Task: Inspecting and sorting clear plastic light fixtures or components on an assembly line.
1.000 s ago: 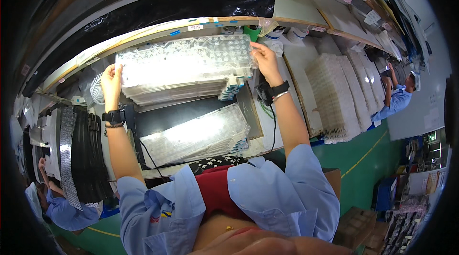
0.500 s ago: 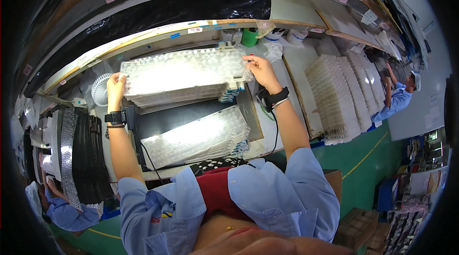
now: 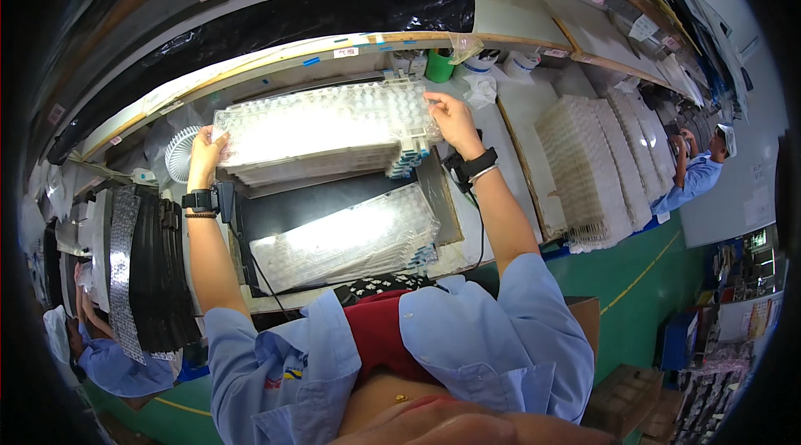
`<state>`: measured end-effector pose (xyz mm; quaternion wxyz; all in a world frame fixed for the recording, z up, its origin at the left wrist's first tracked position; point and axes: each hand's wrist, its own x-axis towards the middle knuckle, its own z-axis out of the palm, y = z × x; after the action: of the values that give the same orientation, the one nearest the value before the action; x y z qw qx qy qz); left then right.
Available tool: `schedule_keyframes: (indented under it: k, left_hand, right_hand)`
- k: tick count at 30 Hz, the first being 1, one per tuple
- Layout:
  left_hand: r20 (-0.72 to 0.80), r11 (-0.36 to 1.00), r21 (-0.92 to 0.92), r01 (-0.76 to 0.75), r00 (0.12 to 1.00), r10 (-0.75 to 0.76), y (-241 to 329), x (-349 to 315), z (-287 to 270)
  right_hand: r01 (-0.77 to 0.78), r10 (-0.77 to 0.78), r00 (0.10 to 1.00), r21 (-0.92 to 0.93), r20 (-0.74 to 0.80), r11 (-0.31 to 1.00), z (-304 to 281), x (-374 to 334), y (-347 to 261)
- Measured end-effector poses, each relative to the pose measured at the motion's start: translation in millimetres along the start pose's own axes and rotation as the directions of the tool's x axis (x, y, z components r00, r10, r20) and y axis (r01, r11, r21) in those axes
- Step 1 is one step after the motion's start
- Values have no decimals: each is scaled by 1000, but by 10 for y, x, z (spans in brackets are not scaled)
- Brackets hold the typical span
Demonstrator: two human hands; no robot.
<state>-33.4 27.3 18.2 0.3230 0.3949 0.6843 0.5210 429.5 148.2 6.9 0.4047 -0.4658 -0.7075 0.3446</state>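
My left hand (image 3: pixel 206 154) is closed on the left end of a clear plastic panel (image 3: pixel 325 115) with rows of round shapes, thumb over its edge. At the panel's right end, my right hand (image 3: pixel 451 120) pinches the corner. The panel lies level on, or just above, a stack of similar panels (image 3: pixel 325 168) whose blue-tipped ends show at the right; glare hides its middle. Nearer to me, a second, fanned-out stack of clear panels (image 3: pixel 350 236) rests on the dark work surface (image 3: pixel 292 209).
A small white fan (image 3: pixel 180 155) stands beside my left hand. Behind the right hand are a green cup (image 3: pixel 439 66), white tubs (image 3: pixel 519 65) and crumpled tissue (image 3: pixel 481 92). Tall panel stacks (image 3: pixel 588 170) stand at right, dark strips (image 3: pixel 158 270) at left. Co-workers (image 3: pixel 702 170) sit on both sides.
Both hands stay at the panel's two ends, and the panel has barely moved. The view has shifted slightly. The co-worker at right has changed hand position.
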Motion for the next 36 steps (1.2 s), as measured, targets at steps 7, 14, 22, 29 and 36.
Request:
schedule_keyframes:
  k: [7, 14, 22, 29, 36]
  left_hand:
    - [-20, 999, 2, 43, 999, -43, 36, -45, 112]
    - [-26, 976, -202, -77, 997, 73, -33, 2, 117]
    - [-95, 994, 93, -56, 993, 65, -18, -1, 168]
    - [-73, 977, -22, -213, 975, 211, 170, -13, 155]
    - [-157, 916, 393, -85, 975, 158, -52, 70, 154]
  right_hand:
    - [-6, 6, 987, 0, -159, 1000, 56, -31, 10]
    - [127, -92, 948, 97, -306, 987, 103, -80, -131]
    - [-8, -18, 970, -104, -242, 995, 109, -98, -138]
    - [163, -205, 929, -156, -309, 974, 2, -103, -112]
    - [-16, -1, 993, -140, -118, 990, -3, -104, -82]
